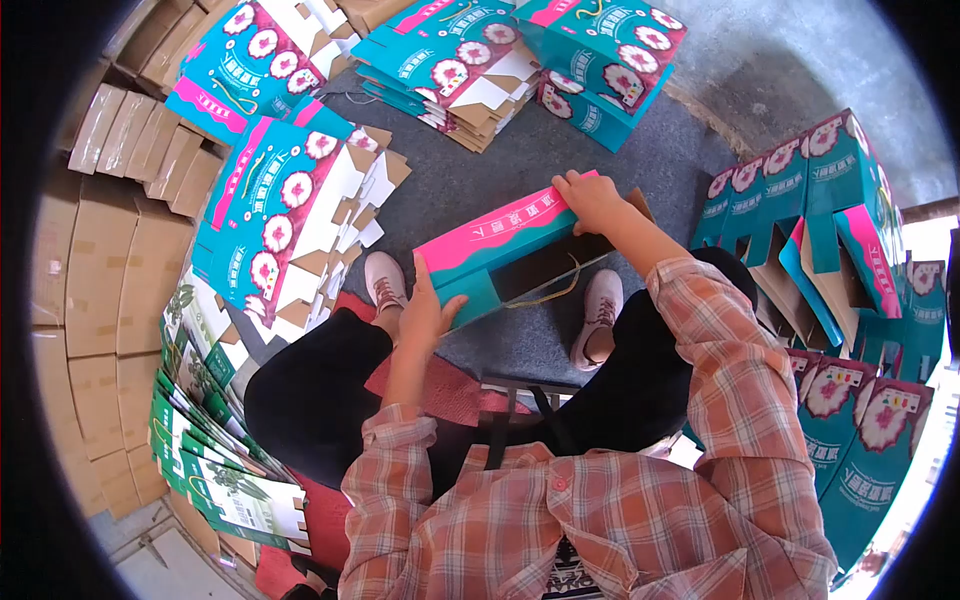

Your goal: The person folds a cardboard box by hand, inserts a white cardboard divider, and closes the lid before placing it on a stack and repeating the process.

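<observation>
A teal and pink cardboard gift box (482, 243) with white lettering is held over the floor between my shoes. One side of it is open and shows a dark brown inside, with a gold cord handle (548, 292) hanging at the near edge. My left hand (427, 307) grips the box's left end, thumb on the teal panel and fingers behind the pink one. At the far right end my right hand (592, 204) is closed over the pink edge, beside a brown flap. Part of the fingers of both hands is hidden by the box.
Flat teal cartons (265, 215) lie stacked at left, with another pile (440, 60) ahead. Folded-up teal boxes (835, 175) stand at right, and more (850, 430) below them. Green and white cartons (225, 470) lean by my left leg. Brown boxes (110, 330) line the left side.
</observation>
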The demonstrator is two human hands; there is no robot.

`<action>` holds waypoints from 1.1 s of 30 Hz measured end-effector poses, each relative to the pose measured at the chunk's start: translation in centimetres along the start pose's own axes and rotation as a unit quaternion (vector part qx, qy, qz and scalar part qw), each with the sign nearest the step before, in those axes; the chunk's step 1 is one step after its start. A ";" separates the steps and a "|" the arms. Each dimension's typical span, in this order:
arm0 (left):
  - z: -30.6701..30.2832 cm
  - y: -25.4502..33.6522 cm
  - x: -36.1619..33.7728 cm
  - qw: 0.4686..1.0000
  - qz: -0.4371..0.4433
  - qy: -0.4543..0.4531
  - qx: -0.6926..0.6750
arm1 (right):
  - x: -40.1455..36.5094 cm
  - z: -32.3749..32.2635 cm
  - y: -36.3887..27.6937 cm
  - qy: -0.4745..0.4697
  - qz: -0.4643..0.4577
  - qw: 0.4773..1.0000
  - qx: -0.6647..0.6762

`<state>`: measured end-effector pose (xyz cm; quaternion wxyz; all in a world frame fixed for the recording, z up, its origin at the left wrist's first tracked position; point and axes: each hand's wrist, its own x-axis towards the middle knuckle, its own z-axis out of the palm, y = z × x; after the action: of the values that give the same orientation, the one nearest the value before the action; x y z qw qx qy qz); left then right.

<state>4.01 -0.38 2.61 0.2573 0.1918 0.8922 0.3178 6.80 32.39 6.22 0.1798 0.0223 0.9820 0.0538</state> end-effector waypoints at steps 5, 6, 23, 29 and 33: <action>0.7 -1.3 0.4 1.000 0.002 0.003 0.024 | -2.1 -4.7 2.7 0.026 0.131 0.991 -0.019; 1.1 -1.9 0.5 0.999 0.025 0.022 0.030 | -2.6 -4.9 4.3 -0.005 0.172 0.984 0.042; 1.3 -2.3 0.4 0.991 0.118 0.066 -0.023 | -6.3 -2.1 6.0 -0.211 -0.071 0.935 0.276; 1.3 -4.2 1.8 0.979 0.079 0.104 -0.158 | -4.9 -1.7 5.7 -0.068 0.045 0.975 0.207; 2.4 -5.2 2.3 0.916 -0.149 0.033 -0.372 | -3.8 0.5 5.1 -0.020 0.155 0.964 0.217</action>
<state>2.70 -1.83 -3.23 0.3247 -0.0641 0.7359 0.5907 10.61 37.22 7.65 0.1801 0.2134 0.9509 -0.1338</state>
